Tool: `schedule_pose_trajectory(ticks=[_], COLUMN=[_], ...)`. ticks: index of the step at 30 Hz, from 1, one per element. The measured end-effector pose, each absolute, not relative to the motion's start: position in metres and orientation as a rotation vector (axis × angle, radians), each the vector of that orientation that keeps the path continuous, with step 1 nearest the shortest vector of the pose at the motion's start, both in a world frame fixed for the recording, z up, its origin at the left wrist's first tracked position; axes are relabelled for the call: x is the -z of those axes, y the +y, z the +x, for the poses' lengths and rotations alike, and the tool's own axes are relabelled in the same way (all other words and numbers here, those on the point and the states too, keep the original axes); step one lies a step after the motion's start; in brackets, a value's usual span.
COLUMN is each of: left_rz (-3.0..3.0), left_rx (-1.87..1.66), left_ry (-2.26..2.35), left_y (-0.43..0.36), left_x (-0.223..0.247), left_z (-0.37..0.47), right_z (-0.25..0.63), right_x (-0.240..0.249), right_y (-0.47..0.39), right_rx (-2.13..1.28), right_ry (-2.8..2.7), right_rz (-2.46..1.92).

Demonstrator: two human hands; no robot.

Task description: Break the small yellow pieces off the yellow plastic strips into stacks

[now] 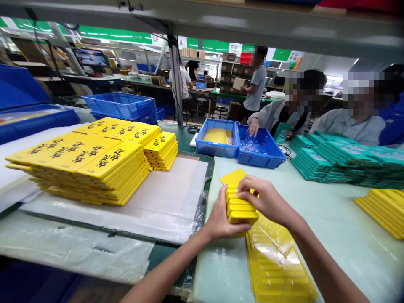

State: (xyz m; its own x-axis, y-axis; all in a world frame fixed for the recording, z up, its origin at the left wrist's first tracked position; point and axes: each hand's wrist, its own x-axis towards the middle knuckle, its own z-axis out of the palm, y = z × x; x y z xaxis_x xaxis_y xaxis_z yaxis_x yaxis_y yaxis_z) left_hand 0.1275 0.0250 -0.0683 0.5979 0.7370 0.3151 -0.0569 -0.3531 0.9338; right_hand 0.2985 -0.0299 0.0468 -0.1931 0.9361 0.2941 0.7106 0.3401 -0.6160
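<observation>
Pale green over the broad bench (334, 219), with white sheeting under the left-hand goods. See the most finished-looking portion in the large pile of yellow cases (104, 168), lettered in black on top and already squared into many layers, with a shorter lettered column (160, 147) just beside. Across to the right, note the teal pile (362, 162) in front of seated co-workers, also neatly layered. Nearer, under shiny clear film, find flat yellow pieces (274, 269), apart from the lettered pile and so, by the look of things, yet to join any upright stack. At the far right edge, see more yellow pieces (383, 210), layered, with no lettering in sight. Beyond, find a blue bin (217, 148) with yellow pieces inside and, touching or just beside, another blue bin (261, 159) with clear scraps. Smallest of the yellow lots, see the small stack (241, 216) between the hands, in front of the bins and still to be set down: gripped firmly around the side by the left hand (217, 221), touched near the top by bent fingers of the right hand (268, 198). Cannot tell whether pinching or merely steadying there, nor how much remains overall.
</observation>
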Motion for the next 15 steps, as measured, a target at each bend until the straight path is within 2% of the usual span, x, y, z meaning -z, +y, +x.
schedule_pose_trajectory(ticks=[7,15], left_rz=[1.717,1.675], left_rx=[-0.915,-0.894], left_ry=[0.522,0.513], left_y=[0.024,0.023], left_x=[0.067,0.069], left_z=[0.126,0.125], right_z=[0.338,0.341], right_x=[-0.042,-0.054], right_y=[-0.024,-0.018], right_rx=[-0.218,-0.656], right_ry=[-1.796,-1.85], right_rz=[-1.572,-1.37])
